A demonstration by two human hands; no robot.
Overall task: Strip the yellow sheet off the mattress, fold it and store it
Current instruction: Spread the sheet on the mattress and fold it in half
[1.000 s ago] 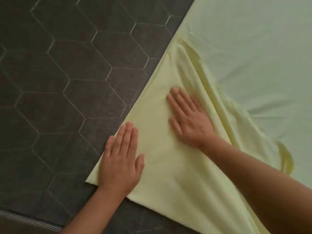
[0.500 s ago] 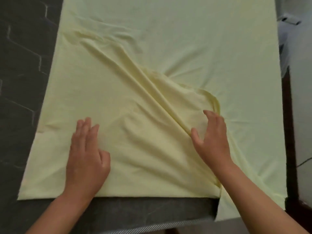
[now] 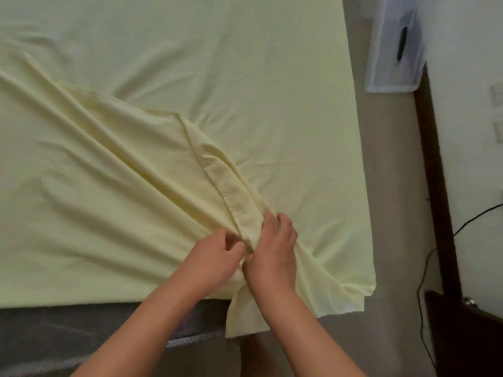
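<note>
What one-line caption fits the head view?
Both hands, left hand and right hand, pinch the yellow sheet hem.

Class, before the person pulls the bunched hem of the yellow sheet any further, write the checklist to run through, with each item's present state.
1. Left hand pinches the hem: ok.
2. Right hand grips the hem: ok.
3. Sheet lying smooth: not ok, creased.
4. Sheet fully on the mattress: not ok, a corner overhangs.
5. Sheet clear of the cable: ok.
6. Layers aligned underneath: cannot tell.

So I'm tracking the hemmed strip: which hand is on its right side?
The right hand: its fingers curl over the hemmed strip from the right; the left hand pinches from the left.
</note>
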